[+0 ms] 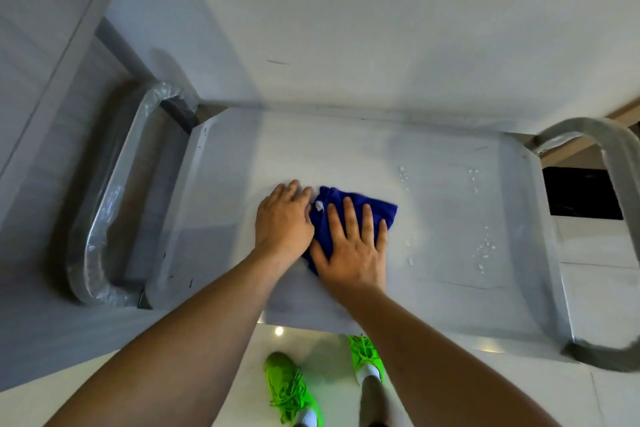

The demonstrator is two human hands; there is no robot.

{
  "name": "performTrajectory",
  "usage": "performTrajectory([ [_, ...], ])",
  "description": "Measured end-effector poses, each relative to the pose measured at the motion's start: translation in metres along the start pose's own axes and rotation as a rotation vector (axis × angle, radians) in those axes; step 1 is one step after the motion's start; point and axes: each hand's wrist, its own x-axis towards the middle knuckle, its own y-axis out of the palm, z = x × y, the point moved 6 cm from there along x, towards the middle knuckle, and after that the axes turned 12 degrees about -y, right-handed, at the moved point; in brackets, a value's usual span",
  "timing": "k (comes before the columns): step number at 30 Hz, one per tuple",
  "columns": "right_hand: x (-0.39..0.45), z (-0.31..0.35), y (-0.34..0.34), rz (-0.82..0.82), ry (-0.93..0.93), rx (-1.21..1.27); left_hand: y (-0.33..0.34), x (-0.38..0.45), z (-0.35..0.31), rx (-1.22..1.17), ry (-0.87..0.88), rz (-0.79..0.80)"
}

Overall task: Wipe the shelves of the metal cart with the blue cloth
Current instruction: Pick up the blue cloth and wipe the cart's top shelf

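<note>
One shelf in progress: our right hand (353,246) presses flat, fingers straight, on the blue cloth (356,208) mid-top shelf (450,288) of the metal cart (540,218); our left hand (282,218) lies open beside it, touching its edge. Water droplets (485,250) remain to the right, so we judge this shelf part-wiped; lower shelves are hidden from us.

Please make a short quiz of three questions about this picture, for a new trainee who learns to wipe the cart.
1. True or false: the right hand lies flat with straight fingers on top of the blue cloth.
2. Multiple choice: where do the water droplets lie on the top shelf? A) left of the left hand; B) right of the cloth; C) under the wrapped handle.
3. Fill in the missing word: the person's shoes, seen below the shelf's near edge, are bright ____.

Key: 1. True. 2. B. 3. green.
</note>
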Motion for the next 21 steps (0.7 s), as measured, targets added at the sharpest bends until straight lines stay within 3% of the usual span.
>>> performTrajectory([
  [10,0.099,-0.046,-0.022,-0.017,-0.074,-0.057,0.003,-0.009,-0.013,0.038,-0.078,-0.117],
  [14,0.128,-0.058,-0.029,-0.034,-0.054,-0.054,0.016,-0.007,-0.012,0.135,-0.109,-0.025],
  [21,0.126,-0.058,-0.035,-0.008,-0.057,-0.05,0.016,-0.004,-0.011,0.123,-0.132,-0.019],
])
